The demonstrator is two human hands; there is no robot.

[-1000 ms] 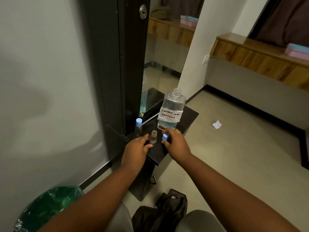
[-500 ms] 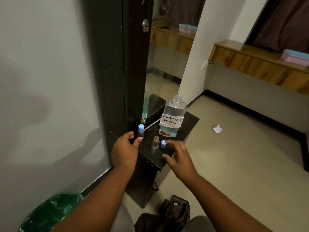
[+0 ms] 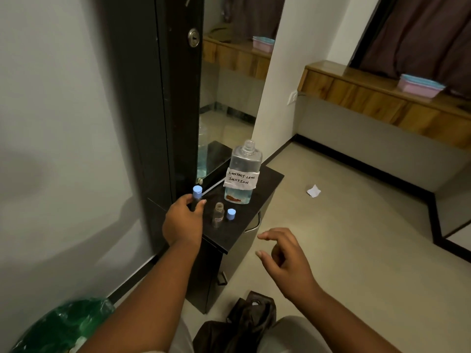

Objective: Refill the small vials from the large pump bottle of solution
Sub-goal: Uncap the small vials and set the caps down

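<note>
A large clear bottle [image 3: 242,171] with no cap and a paper label reading "contact lens solution" stands at the back of a small black cabinet top [image 3: 265,189]. A little blue liquid sits at its bottom. My left hand [image 3: 182,222] curls around a capped vial [image 3: 196,194] with a blue lid at the top's left edge. An uncapped small vial [image 3: 218,214] stands in the middle, and a loose blue cap [image 3: 231,214] lies just right of it. My right hand [image 3: 285,261] hovers off the cabinet's front right, fingers apart and holding nothing.
A dark door frame [image 3: 153,98] with a lock and a mirror rises behind the cabinet. A green bag [image 3: 58,324] lies at the bottom left, a dark bag [image 3: 252,317] near my knees. A scrap of paper [image 3: 313,191] lies on the floor to the right.
My left hand moved left from the uncapped vial and closed around the capped vial. My right hand let go of the blue cap and pulled back off the cabinet, down and right.
</note>
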